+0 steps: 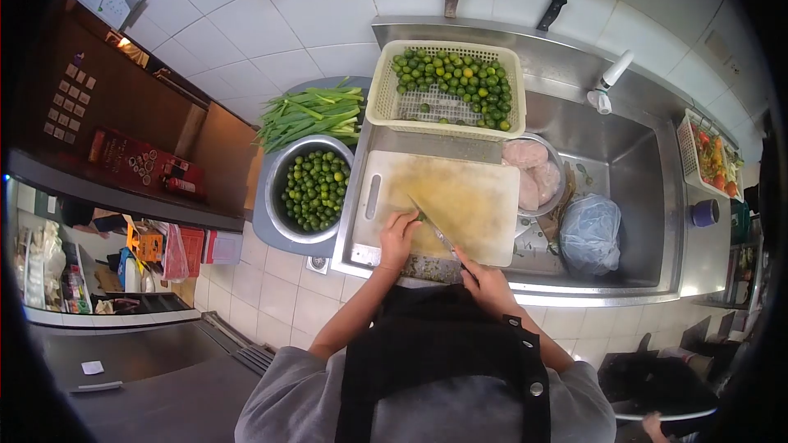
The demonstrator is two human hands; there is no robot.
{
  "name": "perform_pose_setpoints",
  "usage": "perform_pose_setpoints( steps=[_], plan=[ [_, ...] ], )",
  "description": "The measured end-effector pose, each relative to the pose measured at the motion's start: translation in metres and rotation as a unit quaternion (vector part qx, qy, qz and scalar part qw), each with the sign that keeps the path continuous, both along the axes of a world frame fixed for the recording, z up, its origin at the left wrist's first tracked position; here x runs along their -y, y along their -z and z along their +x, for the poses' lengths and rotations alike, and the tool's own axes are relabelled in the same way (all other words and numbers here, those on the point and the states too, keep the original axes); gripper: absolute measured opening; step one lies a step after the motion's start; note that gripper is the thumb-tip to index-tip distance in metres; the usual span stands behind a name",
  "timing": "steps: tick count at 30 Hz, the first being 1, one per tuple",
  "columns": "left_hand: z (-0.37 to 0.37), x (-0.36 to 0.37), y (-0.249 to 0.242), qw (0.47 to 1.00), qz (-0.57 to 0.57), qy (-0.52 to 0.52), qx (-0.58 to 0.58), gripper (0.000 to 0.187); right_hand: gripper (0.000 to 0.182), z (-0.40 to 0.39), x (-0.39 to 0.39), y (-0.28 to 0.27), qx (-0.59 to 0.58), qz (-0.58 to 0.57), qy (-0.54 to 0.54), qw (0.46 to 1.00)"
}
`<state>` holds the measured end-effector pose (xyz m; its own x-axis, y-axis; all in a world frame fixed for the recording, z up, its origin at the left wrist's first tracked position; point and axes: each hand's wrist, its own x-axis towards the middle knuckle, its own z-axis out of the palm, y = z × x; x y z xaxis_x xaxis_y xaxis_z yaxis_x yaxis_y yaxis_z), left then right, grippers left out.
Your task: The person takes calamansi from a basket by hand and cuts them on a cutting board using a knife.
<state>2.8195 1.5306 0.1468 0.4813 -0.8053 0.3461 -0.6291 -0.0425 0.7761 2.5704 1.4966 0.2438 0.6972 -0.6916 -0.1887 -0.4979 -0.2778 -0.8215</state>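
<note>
A stained white cutting board (492,172) lies at the left end of the steel sink unit. Over its lower part, my right hand (486,285) is closed around the dark handle of a kitchen knife (437,233), whose blade points up and left. My left hand (397,238) pinches a small green citrus fruit (422,216) right beside the blade. Most of this fruit is hidden by fingers and knife. Behind the board stands a cream plastic basket (377,86) of small green citrus fruits. To the left, a steel bowl (277,217) holds more of them.
Green onions (312,115) lie behind the bowl. Right of the board, a bowl of raw chicken (533,172) and a tied plastic bag (591,234) sit in the sink (640,156), below a faucet (611,78). A vegetable basket (707,156) and a purple cup (704,213) stand farther right.
</note>
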Motion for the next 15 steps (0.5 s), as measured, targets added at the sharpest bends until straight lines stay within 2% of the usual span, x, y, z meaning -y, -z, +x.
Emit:
perform_pose_setpoints(
  steps=[3,7,12,15],
  plan=[
    [-0.001,0.001,0.001,1.0,-0.013,-0.004,0.005,0.022,0.055,0.001,0.001,0.018,0.026,-0.05,-0.003,0.998],
    [-0.001,0.0,0.001,1.0,-0.017,0.0,0.003,0.021,0.055,0.011,0.009,0.023,0.018,-0.036,-0.013,0.999],
    [-0.001,0.0,0.001,1.0,-0.023,0.001,-0.002,0.019,0.057,0.032,0.017,0.053,0.101,-0.079,-0.012,0.992],
    [-0.002,0.0,0.0,1.0,-0.022,-0.002,0.007,0.019,0.057,0.042,0.02,0.066,0.113,-0.077,-0.013,0.99]
  ],
)
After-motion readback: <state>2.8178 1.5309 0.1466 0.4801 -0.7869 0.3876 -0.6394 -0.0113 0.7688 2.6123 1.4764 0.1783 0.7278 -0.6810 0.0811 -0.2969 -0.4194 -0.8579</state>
